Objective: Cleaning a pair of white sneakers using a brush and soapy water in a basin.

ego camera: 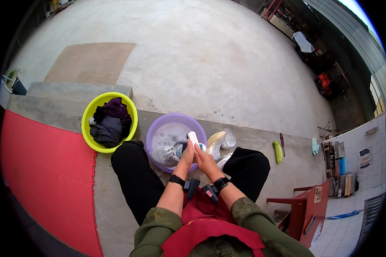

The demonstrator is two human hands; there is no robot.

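My left hand [187, 155] and my right hand [206, 160] meet over the right side of a purple plastic basin [150, 135]. Between them is a small white object [193, 138], its kind unclear; both hands seem to hold it. A wet sneaker with white laces [171, 152] lies in the sudsy water of the basin, left of my hands. Another light-coloured shoe [215, 144] leans by the basin's right rim, next to a clear plastic cup [229, 140]. How the fingers close round the white object is partly hidden.
A yellow-green basin [85, 125] with dark clothes [107, 128] stands at the left, by a red mat [48, 180]. To the right lie a green gourd-like vegetable [277, 152] and a brown stick [282, 144]. A red wooden table [308, 208] stands at the lower right, beyond my knee.
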